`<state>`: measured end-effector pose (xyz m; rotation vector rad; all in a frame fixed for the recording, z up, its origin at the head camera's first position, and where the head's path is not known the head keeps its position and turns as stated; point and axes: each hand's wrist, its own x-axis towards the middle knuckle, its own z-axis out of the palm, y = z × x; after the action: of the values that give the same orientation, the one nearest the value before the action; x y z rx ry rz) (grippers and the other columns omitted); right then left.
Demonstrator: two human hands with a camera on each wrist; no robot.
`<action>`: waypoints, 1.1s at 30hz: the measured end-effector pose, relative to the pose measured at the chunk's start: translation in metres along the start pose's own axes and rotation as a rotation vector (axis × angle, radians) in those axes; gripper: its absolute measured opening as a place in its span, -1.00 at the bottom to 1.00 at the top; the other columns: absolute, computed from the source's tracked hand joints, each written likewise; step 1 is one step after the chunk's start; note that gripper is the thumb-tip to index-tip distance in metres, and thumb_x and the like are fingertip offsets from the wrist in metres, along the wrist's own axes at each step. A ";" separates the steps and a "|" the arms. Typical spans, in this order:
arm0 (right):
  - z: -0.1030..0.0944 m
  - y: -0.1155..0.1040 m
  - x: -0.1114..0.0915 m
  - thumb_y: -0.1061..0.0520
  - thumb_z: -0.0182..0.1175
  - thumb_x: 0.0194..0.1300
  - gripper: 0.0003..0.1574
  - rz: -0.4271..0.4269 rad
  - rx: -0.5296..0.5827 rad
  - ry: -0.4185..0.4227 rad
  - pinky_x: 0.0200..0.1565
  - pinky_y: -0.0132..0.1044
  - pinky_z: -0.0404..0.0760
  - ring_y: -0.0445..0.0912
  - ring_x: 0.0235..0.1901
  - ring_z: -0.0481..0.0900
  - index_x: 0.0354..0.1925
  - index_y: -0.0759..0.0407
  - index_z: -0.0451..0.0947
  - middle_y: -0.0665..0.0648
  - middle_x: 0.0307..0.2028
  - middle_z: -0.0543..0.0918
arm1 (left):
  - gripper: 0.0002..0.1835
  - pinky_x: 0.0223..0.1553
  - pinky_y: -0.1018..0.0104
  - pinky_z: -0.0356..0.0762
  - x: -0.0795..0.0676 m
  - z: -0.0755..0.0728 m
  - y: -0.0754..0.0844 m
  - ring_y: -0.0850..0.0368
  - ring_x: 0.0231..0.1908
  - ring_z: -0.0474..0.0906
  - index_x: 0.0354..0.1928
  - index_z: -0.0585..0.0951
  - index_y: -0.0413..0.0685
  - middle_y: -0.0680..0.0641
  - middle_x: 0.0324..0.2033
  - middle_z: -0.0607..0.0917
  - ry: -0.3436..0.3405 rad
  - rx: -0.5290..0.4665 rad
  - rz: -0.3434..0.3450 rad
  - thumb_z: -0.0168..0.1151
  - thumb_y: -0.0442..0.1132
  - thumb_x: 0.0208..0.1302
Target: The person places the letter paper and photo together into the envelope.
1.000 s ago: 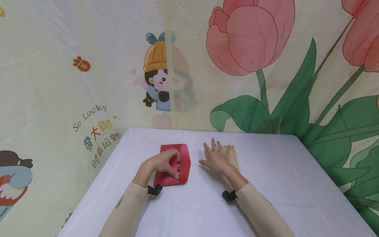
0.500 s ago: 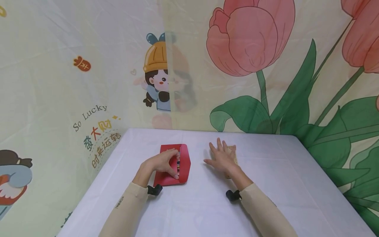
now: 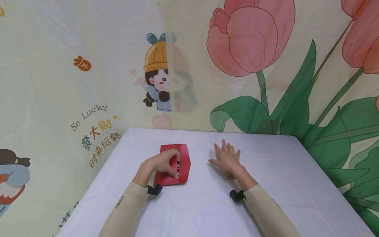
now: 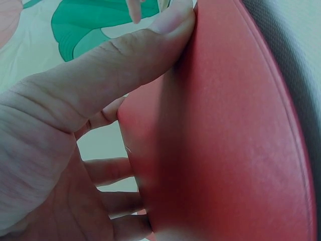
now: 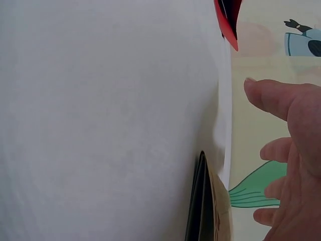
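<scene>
A red envelope [image 3: 185, 166] lies left of the table's middle, its flap folded out to the right. With thumb and fingers at opposite ends of the mouth, my left hand [image 3: 161, 163] grips it. Thin coloured stripes show inside the mouth. Up close in the left wrist view, the thumb [image 4: 115, 70] presses on the red paper's edge and the other fingers reach the far edge. My right hand [image 3: 226, 159], fingers spread, is over a tan patterned card [image 3: 230, 175] and hides most of it. Dark layers show at the card's edge [image 5: 201, 201] in the right wrist view.
A white cloth covers the table [image 3: 195, 210]. Behind it hangs a printed curtain [image 3: 189, 65] with tulips and cartoon figures, close to the back edge. Each wrist carries a small black camera mount, like the one on the right wrist [image 3: 237, 196].
My right hand has moved to the right across the tan card, uncovering its near end and covering more of its upper part. The left hand and the red envelope have stayed in place.
</scene>
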<state>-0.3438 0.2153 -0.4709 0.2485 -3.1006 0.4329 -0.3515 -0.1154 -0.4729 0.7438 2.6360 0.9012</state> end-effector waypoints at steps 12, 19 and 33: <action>0.002 0.010 0.000 -0.29 0.25 0.42 0.05 0.025 0.098 -0.022 0.40 0.63 -0.11 0.44 0.61 -0.19 0.62 0.11 0.12 0.38 0.65 -0.19 | -0.22 -0.13 0.11 0.75 0.002 0.001 -0.001 0.04 0.18 0.41 0.06 0.51 0.09 0.02 0.05 0.55 0.003 -0.004 -0.007 0.77 0.04 -0.21; 0.001 0.011 0.000 -0.04 0.12 0.53 -0.23 0.037 0.093 -0.010 0.42 0.53 0.09 0.41 0.60 -0.10 0.55 0.21 0.24 0.40 0.63 -0.05 | -0.21 -0.10 0.09 0.75 0.002 0.001 -0.001 0.03 0.21 0.39 0.07 0.50 0.09 -0.02 0.12 0.54 0.002 0.007 -0.015 0.77 0.05 -0.20; -0.001 0.010 0.000 0.29 -0.03 0.45 -0.31 0.051 0.136 -0.009 0.35 0.50 0.28 0.41 0.57 0.01 0.52 0.24 0.30 0.44 0.61 0.00 | -0.23 -0.12 0.14 0.74 0.000 0.001 0.000 0.05 0.16 0.41 0.06 0.52 0.06 0.02 0.03 0.56 0.003 0.005 0.006 0.77 0.04 -0.19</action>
<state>-0.3450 0.2253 -0.4730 0.1725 -3.0951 0.6471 -0.3515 -0.1147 -0.4734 0.7520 2.6410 0.8987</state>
